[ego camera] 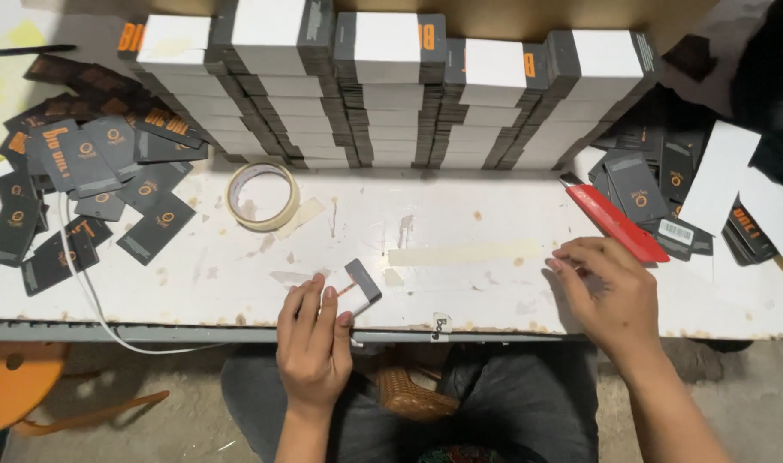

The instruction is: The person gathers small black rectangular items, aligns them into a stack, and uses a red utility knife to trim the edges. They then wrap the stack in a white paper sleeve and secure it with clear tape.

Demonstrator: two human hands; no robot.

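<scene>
My left hand (pixel 313 339) rests at the near edge of the white table (pixel 460 223) and pinches a small folded dark grey card (pixel 362 282) with its fingertips. My right hand (pixel 604 296) lies palm down on the table to the right, fingers curled, its fingertips on the tabletop beside a strip of pale tape (pixel 460 254). It grips nothing. A red utility knife (pixel 614 222) lies just beyond the right hand.
A roll of masking tape (pixel 262 195) sits left of centre. Tall stacks of white and dark cards (pixel 391 94) line the back. Loose dark tags (pixel 91 184) spread at the left and more tags (pixel 657 193) at the right. A white cable (pixel 96 300) hangs over the edge. An orange stool (pixel 18 381) stands below left.
</scene>
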